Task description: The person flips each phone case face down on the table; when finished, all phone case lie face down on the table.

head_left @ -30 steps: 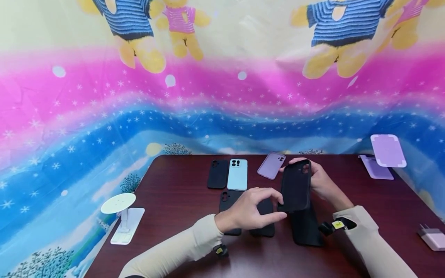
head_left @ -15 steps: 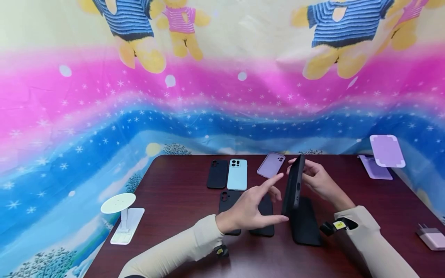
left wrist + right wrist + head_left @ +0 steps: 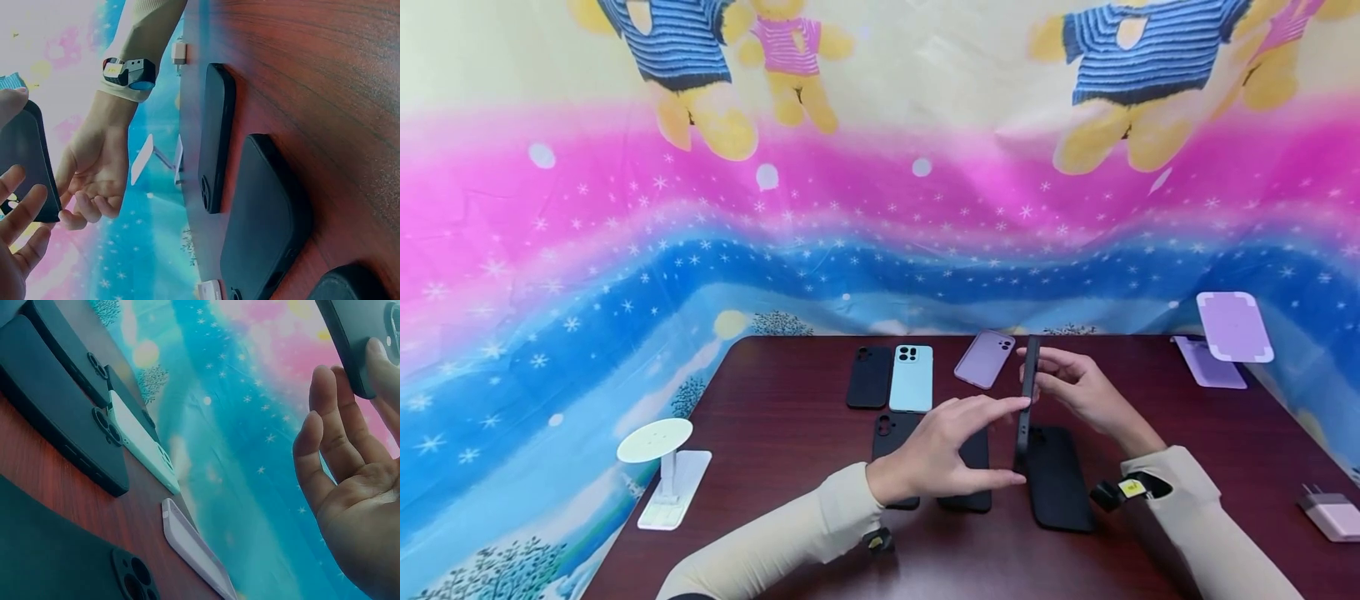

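Observation:
A black phone case (image 3: 1024, 417) is raised above the table and turned nearly edge-on in the head view. My right hand (image 3: 1078, 387) pinches it near the top, thumb on the back beside the camera cutout in the right wrist view. From the other side, my left hand (image 3: 943, 446) reaches up to the case. Its nearly straight forefinger and thumb lie at the case's edge, spread apart, and its other fingers are partly hidden. Below the hands lie a black case (image 3: 1063, 487), another black case (image 3: 976, 475), and a third black case (image 3: 891, 427) partly covered by the left hand.
Farther back lie a dark case (image 3: 868, 377), a light blue case (image 3: 912, 379) and a purple case (image 3: 985, 360). A white stand (image 3: 673, 492) is on the left, a purple stand (image 3: 1217, 367) and a plug charger (image 3: 1333, 512) on the right. A patterned cloth (image 3: 880, 217) hangs behind the table.
The held case has turned from showing its inside to standing edge-on. My left forefinger first lifted away, then came down against the case. The cases on the table stay where they were.

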The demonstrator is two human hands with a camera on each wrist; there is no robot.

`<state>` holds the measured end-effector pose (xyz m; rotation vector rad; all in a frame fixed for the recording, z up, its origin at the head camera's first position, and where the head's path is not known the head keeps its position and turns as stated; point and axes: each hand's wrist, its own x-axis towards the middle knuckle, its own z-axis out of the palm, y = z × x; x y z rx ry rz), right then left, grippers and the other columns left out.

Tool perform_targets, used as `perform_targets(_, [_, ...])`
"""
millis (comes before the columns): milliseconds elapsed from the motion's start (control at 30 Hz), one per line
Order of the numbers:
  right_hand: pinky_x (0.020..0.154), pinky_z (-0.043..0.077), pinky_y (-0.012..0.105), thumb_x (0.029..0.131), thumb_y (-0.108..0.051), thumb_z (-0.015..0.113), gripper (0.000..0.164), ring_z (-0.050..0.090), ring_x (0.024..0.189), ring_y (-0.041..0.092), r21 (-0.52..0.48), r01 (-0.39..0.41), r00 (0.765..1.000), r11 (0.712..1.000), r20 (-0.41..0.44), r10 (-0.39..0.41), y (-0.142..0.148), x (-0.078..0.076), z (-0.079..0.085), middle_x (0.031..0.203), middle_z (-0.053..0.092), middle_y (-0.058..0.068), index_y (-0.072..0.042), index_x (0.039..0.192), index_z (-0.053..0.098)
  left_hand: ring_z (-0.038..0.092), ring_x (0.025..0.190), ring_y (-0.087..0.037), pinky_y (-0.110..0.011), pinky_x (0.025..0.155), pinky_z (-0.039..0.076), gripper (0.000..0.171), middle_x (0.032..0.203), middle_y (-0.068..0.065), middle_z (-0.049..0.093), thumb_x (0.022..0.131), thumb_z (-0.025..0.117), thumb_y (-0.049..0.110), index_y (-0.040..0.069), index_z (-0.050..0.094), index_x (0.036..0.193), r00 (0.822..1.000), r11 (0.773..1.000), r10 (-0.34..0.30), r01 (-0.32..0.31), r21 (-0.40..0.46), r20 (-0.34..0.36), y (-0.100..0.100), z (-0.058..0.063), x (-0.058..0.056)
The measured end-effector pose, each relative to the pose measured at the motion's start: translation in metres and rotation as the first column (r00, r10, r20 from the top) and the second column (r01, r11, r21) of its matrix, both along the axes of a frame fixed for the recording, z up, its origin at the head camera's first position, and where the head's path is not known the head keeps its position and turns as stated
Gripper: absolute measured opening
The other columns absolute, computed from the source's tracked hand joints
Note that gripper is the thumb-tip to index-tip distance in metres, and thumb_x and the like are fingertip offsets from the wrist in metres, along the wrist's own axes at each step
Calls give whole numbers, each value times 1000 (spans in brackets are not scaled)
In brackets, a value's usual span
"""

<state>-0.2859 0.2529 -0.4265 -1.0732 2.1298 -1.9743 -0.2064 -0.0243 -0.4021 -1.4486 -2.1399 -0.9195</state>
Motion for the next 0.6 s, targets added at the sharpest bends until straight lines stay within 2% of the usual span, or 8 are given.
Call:
perform_targets(267, [86, 60, 25, 105, 8, 45, 49, 75, 96, 8, -43, -67, 998, 997, -17, 67, 6, 2, -2, 129, 72, -7, -1, 154, 44, 60, 120, -4, -17, 105, 43, 89, 145, 5, 59, 83, 87, 37, 21, 39, 156, 999, 999, 44, -44, 12, 31, -3, -3, 1])
perform_targets(467, [89, 60, 26, 106, 11, 36, 51, 74, 102, 10, -158, -189, 979, 969, 49, 198, 12, 3, -1, 137, 68, -1, 4, 157, 36, 62, 120, -7, -19, 103, 46, 88, 148, 3, 58, 81, 89, 35, 20, 42, 155, 997, 996, 69, -71, 58, 42, -5, -5, 1])
perform_targets(600, [90, 59, 27, 107, 10, 35, 50, 72, 102, 12, -171, -219, 970, 961, 68, 233, 16, 4, 1, 140, 66, 1, 10, 157, 29, 65, 118, -6, -19, 101, 48, 87, 143, 2, 64, 77, 92, 34, 18, 49, 152, 995, 989, 94, -98, 110, 40, -5, -8, 2])
